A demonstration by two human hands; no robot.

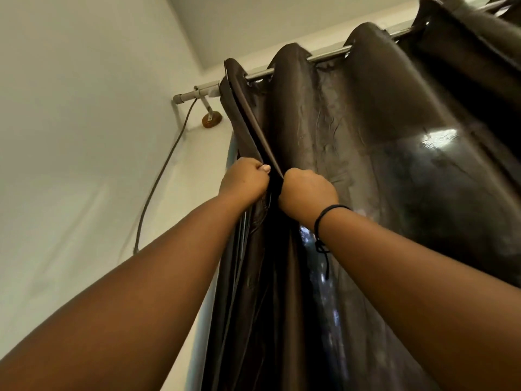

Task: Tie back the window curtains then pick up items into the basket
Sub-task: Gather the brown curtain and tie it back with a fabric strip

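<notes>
I see two hands up high, close together | left hand grips the curtain edge | right hand grips it too | one curtain hangs on one rod

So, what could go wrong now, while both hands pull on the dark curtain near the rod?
1. Both the left hand and right hand grip the edge of the glossy dark brown curtain; a hard pull could perhaps strain the metal curtain rod and its wall bracket.
2. The grey cable hanging from the rod's end might snag if the fabric slides toward it.
</notes>
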